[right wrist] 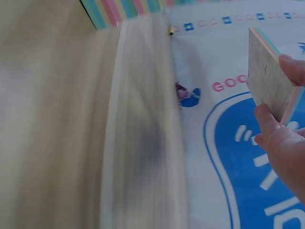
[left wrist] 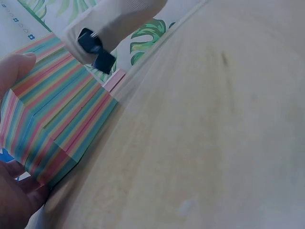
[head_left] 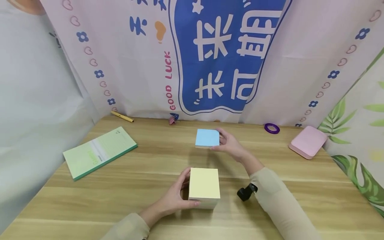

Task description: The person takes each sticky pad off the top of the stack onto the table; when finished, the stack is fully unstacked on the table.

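Observation:
A tall stack of sticky note pads point(head_left: 204, 183) has a pale yellow top and stands on the table. Its sides show bands of pink, yellow, green and blue in the left wrist view. My left hand point(head_left: 171, 200) holds this stack from the left, thumb along the front and fingers behind. Farther back, my right hand point(head_left: 231, 145) pinches a thin blue-topped sticky note pad point(head_left: 207, 137) by its right edge. That pad is raised off the table, and the right wrist view shows its pale underside point(right wrist: 268, 78).
A green notepad point(head_left: 100, 153) lies at the left. Along the back are a yellow pen point(head_left: 122, 116), small binder clips point(head_left: 173, 119) and a purple tape roll point(head_left: 271, 128). A pink box-like item point(head_left: 309, 142) lies at the right. Printed cloth point(head_left: 144, 66) hangs behind the table.

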`<state>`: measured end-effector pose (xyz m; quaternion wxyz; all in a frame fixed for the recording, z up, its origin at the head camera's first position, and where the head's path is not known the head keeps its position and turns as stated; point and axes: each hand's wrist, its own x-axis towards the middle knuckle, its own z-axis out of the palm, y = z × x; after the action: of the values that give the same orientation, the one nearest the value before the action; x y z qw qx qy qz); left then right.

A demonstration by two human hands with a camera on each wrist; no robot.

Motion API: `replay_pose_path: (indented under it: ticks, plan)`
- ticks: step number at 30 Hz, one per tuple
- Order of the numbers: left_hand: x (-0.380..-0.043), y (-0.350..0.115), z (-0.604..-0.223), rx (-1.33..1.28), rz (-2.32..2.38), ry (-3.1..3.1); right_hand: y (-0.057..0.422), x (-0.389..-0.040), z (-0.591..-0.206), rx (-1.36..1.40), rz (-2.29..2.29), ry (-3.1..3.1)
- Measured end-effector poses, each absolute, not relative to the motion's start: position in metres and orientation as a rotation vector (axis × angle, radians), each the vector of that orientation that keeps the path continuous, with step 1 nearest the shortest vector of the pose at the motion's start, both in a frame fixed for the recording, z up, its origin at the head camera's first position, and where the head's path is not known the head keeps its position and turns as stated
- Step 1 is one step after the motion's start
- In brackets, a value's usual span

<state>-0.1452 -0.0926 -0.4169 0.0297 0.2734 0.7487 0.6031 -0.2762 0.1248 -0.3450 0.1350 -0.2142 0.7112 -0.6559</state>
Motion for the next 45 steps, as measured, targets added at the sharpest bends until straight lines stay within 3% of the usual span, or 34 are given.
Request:
replay_pose_path:
  ticks: [18,31,40,45]
  plan:
    - [-0.145,-0.092,-0.419,0.904,1.863,2.342,0.062,-0.355,-0.384,-0.573,-1.485,2.372]
    - [-0.144,-0.093,-0.419,0.893,1.869,2.355,0.041,-0.364,-0.395,-0.56,-1.43,2.444]
    - [-0.143,-0.092,-0.417,0.87,1.859,2.339,0.061,-0.358,-0.393,-0.477,-1.445,2.395]
    - [-0.143,-0.093,-0.417,0.852,1.853,2.321,0.075,-0.343,-0.378,-0.589,-1.525,2.321]
